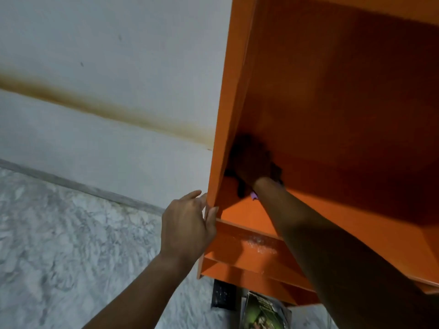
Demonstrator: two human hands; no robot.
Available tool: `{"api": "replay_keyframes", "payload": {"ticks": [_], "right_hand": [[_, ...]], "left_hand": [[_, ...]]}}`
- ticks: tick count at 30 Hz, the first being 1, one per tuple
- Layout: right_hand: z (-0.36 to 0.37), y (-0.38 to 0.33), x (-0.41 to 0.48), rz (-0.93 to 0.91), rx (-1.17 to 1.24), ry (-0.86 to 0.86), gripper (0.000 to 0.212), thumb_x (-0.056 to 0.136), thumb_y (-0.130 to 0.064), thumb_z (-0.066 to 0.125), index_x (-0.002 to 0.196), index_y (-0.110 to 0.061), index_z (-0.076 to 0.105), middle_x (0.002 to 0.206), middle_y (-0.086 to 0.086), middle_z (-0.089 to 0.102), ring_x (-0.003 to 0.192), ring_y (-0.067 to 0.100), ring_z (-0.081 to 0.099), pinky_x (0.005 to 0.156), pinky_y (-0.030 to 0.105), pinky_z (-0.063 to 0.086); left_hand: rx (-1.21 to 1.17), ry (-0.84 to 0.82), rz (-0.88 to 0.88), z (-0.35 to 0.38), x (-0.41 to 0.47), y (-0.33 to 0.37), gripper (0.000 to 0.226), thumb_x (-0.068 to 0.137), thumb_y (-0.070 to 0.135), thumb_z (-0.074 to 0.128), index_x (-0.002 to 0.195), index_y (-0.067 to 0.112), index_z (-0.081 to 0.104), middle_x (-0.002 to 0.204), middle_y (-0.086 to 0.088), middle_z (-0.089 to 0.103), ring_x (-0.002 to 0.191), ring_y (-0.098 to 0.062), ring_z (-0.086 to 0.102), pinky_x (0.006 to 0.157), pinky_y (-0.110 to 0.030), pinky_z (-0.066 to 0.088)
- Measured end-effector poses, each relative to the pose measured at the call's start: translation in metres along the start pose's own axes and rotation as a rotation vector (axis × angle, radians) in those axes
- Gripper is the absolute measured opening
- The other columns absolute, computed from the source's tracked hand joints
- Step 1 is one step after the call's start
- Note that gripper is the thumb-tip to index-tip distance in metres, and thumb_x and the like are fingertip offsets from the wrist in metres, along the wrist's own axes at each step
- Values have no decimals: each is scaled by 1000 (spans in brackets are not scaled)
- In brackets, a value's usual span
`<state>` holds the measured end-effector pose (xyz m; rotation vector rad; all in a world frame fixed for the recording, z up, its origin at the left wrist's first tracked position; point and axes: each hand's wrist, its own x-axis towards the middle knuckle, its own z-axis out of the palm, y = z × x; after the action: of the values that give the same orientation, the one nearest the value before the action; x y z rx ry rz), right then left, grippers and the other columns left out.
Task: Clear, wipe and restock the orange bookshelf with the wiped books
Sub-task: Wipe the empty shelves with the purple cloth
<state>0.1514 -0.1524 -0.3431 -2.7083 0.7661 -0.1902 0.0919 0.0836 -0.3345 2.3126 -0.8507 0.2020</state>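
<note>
The orange bookshelf [332, 103] fills the right half of the view, and its upper compartment holds no books. My right hand [251, 167] reaches deep into the compartment's back left corner, in shadow, pressed down on the shelf board. A small purple bit of cloth [254, 195] shows under the wrist; the rest of it is hidden by the hand. My left hand [187, 224] rests against the front edge of the shelf's left side panel, thumb on the edge and fingers spread on the outside. Books [263, 312] lie on the floor below the shelf.
A white wall [107, 67] with a brownish stain band stands left of the shelf. Grey marbled floor [71, 245] spreads below it. A dark flat object [223, 295] lies on the floor beside the books. Lower orange shelf boards [249, 255] show some dusty residue.
</note>
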Motion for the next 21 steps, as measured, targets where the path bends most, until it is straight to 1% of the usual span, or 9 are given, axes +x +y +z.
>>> {"api": "replay_keyframes", "payload": {"ticks": [1, 3, 6, 8, 11, 13, 15, 18, 21], "right_hand": [[-1, -3, -5, 16, 15, 3, 81, 76, -67, 30, 143, -25, 50, 145, 9, 53, 132, 40, 49, 106, 57, 40], [-5, -9, -31, 43, -5, 4, 61, 83, -58, 33, 130, -28, 58, 136, 8, 58, 123, 40, 53, 100, 53, 43], [-4, -13, -83, -81, -104, 129, 34, 86, -41, 41, 110, -30, 63, 117, 1, 62, 105, 35, 57, 83, 44, 44], [0, -9, -119, -153, -53, 136, 30, 87, -34, 46, 113, -32, 63, 120, -6, 60, 104, 30, 53, 82, 42, 39], [0, -5, -167, -276, -26, 137, 19, 94, -35, 47, 107, -29, 59, 114, -6, 55, 103, 26, 47, 78, 39, 26], [0, -1, -186, -364, -7, 130, 29, 95, -30, 50, 123, -31, 57, 127, -8, 52, 106, 21, 41, 77, 36, 22], [-1, 3, -200, -475, -38, 104, 40, 94, -22, 55, 133, -30, 57, 138, -6, 52, 105, 21, 40, 77, 38, 29], [-3, 23, -211, -670, -191, 120, 38, 89, -9, 59, 123, -26, 66, 135, -3, 57, 97, 24, 45, 72, 41, 40], [-13, 60, -221, -618, -163, 300, 46, 86, -8, 66, 128, -27, 59, 130, -4, 54, 93, 27, 47, 70, 43, 43]], "left_hand": [[5, -6, 0, 1, 0, 0, 27, 95, 40, 59, 105, 23, 77, 102, 0, 79, 94, -22, 75, 77, -41, 62], [20, -21, -7, 1, -1, 0, 25, 95, 40, 58, 103, 25, 76, 103, -2, 78, 88, -23, 75, 73, -40, 61], [36, -26, -20, 2, 0, -2, 24, 94, 41, 55, 92, 26, 73, 87, -1, 76, 64, -22, 69, 62, -37, 58], [29, -31, -20, 1, 0, -3, 25, 95, 43, 54, 91, 26, 73, 72, 3, 68, 54, -18, 62, 57, -37, 56], [20, -2, -14, -1, -1, 0, 22, 96, 40, 61, 90, 23, 75, 60, 1, 65, 50, -21, 61, 54, -38, 55], [5, 17, -33, -3, -3, 4, 22, 96, 38, 63, 92, 22, 76, 57, 0, 65, 51, -23, 62, 56, -37, 55], [-23, 21, -75, -4, -8, 9, 23, 99, 40, 59, 101, 23, 76, 62, -1, 68, 56, -23, 64, 60, -35, 55], [-103, -3, -148, 1, -19, 11, 28, 104, 40, 49, 122, 27, 65, 84, -1, 74, 72, -23, 69, 72, -38, 57], [-224, -38, -119, 11, -34, 5, 40, 107, 41, 33, 142, 30, 48, 119, 3, 71, 98, -23, 70, 87, -43, 58]]}}
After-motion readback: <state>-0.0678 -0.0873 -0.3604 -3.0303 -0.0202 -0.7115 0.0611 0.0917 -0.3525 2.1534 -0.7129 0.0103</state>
